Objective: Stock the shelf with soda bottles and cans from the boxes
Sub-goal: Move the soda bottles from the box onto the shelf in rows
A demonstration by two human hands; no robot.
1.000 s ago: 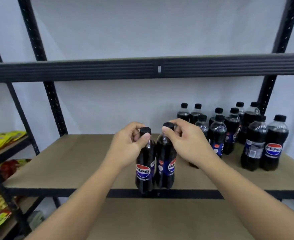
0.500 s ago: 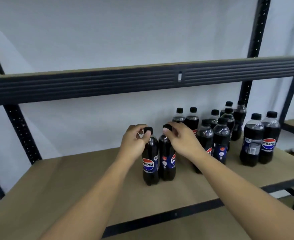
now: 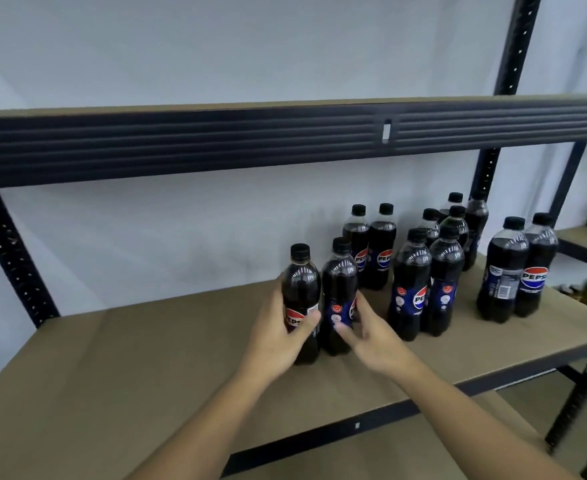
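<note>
L hand (image 3: 278,337) grips left bottle (image 3: 300,289), R hand (image 3: 371,337) wraps right bottle (image 3: 339,282); best slide both back, bases flat on shelf (image 3: 146,358), snug w/ stocked bottles (image 3: 409,282), labels out.

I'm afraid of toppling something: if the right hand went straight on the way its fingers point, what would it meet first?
The right front bottle: the right hand has thumb and fingers round it. Pushed on, it would likely press against the left front bottle, which the left hand grips.

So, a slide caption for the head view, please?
Left hand grips one Pepsi bottle, right hand its neighbour, upright on the shelf beside stocked bottles.
</note>
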